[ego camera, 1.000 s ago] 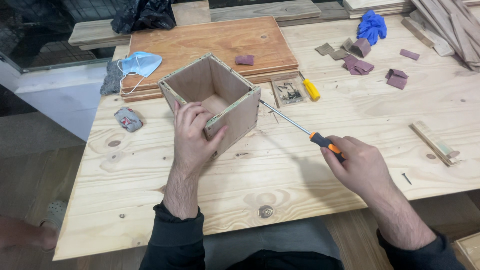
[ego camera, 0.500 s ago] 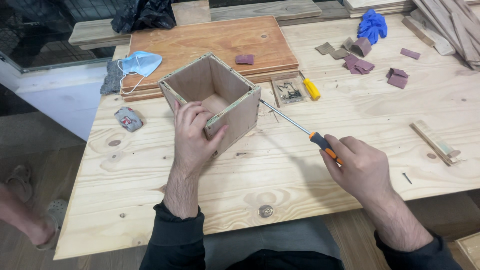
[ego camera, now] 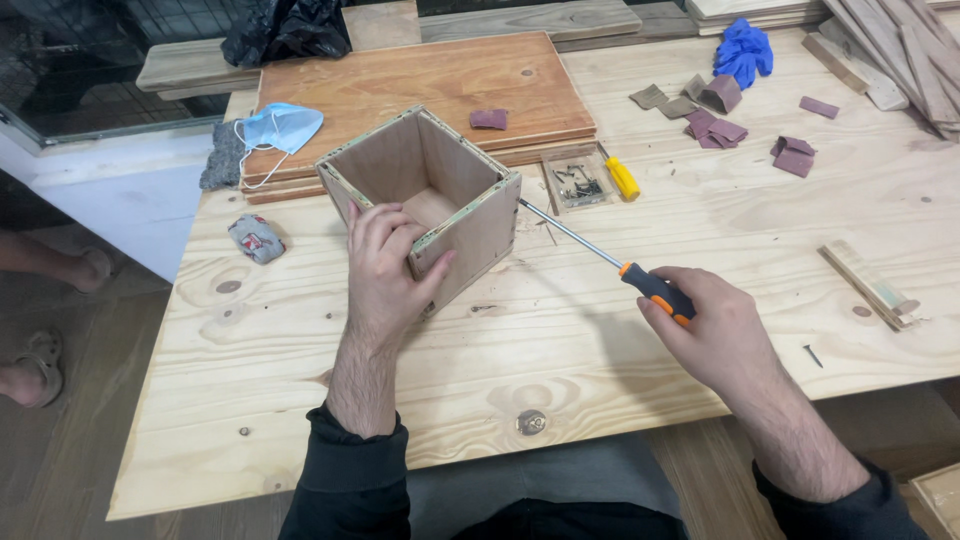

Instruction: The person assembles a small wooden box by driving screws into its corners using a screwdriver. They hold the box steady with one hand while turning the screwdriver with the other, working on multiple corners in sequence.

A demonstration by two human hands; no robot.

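Note:
An open-topped plywood box (ego camera: 470,225) stands on the pine workbench (ego camera: 560,330). My left hand (ego camera: 385,270) grips its near corner, fingers hooked over the rim. In my right hand (ego camera: 715,335) is a screwdriver with an orange and black handle (ego camera: 655,288). Its long metal shaft (ego camera: 572,235) runs up and left, and the tip meets the box's right side near the top edge.
Behind the box lie stacked plywood boards (ego camera: 430,85), a blue face mask (ego camera: 282,128), a small tray of screws (ego camera: 577,182) and a yellow-handled tool (ego camera: 621,176). Sandpaper scraps (ego camera: 715,120), a blue glove (ego camera: 745,50) and wood strips (ego camera: 872,285) lie right. Someone's feet (ego camera: 40,350) are left.
My hands and the screwdriver stay almost where they were. The feet on the floor at the left have shifted position.

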